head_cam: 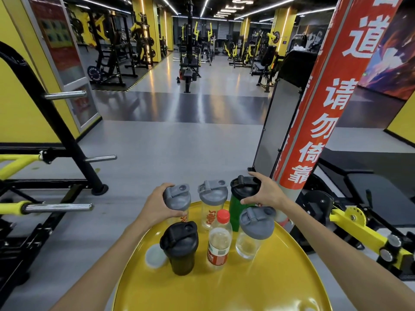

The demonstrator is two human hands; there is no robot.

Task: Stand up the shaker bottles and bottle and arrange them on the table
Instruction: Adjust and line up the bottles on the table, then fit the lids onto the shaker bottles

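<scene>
Left hand: my left hand [157, 204] curled around the grey-lidded shaker [177, 199], forearm bare.
Right hand: my right hand [266, 193] clasped the shaker's black-lidded neighbour [243, 194], fingers spread.

A gym: weight racks [107, 61] and benches [189, 74].

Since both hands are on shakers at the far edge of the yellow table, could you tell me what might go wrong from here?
1. The left hand and right hand grip the grey-lidded shaker and green shaker right by the table's far rim; a nudge outward could drop one.
2. The bottles stand close together, so shifting the green shaker may knock the clear shaker or the red-capped bottle over.
</scene>
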